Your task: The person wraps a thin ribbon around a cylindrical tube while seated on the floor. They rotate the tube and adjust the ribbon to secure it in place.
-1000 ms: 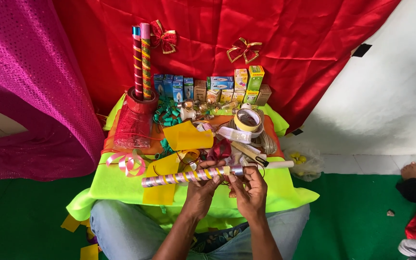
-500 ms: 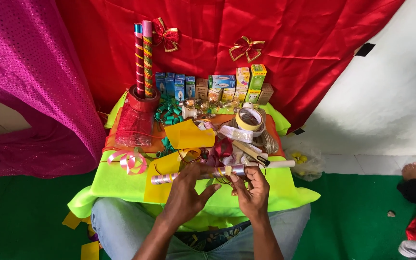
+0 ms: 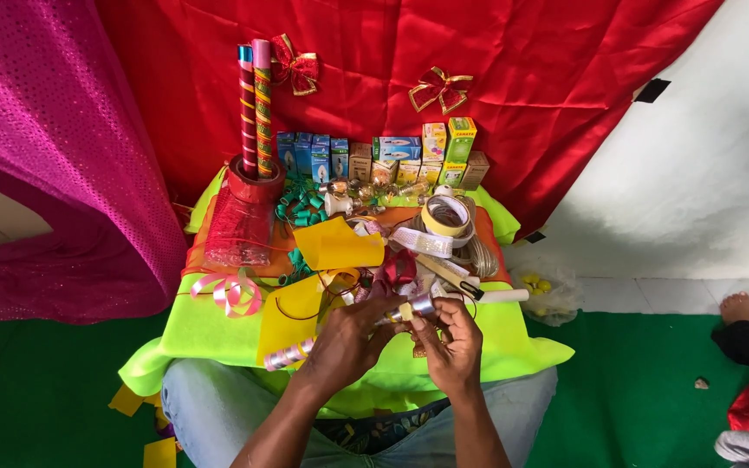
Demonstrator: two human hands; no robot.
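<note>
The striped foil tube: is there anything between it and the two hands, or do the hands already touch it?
Nothing visible stands between them. The left hand wraps around the middle of the striped foil tube, hiding that part, and the right hand pinches its silver end near the yellow sheet. Both hands already touch it.

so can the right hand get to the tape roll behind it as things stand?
Probably not right away: the right hand is gripping the striped wrapped stick together with the left hand. The tape roll lies uncovered, past a clutter of ribbon.
</note>
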